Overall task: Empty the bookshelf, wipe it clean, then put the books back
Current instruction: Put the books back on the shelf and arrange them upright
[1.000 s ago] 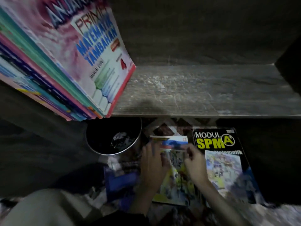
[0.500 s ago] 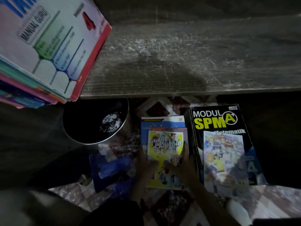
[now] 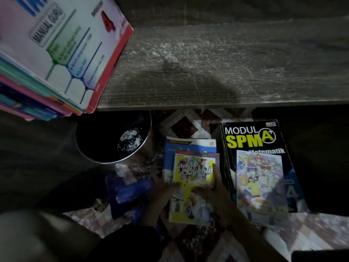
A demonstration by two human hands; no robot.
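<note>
The shelf board [image 3: 226,63] is bare and dusty from its right end to the book stack [image 3: 56,53] at its left. That stack leans out past the board's front edge, so the open room is the middle and right of the board.

Below the front edge, on the patterned mat [image 3: 188,125], the yellow book [image 3: 194,167] lies on top of a small pile that includes a blue book [image 3: 188,146]. Your left hand [image 3: 162,188] holds its left edge with the thumb laid across the cover. Your right hand [image 3: 213,188] holds its right edge, one finger straight along that edge and the thumb on the cover.

Just beside the pile on the right lies a black book [image 3: 245,137] with a comic [image 3: 260,178] on it. On the left stand a dark bin [image 3: 113,161], under the overhanging stack, and a blue plastic piece [image 3: 130,190] near your left hand.

Half a second ago your hands were at these same edges. A second ago they lay higher and covered most of the yellow cover.
</note>
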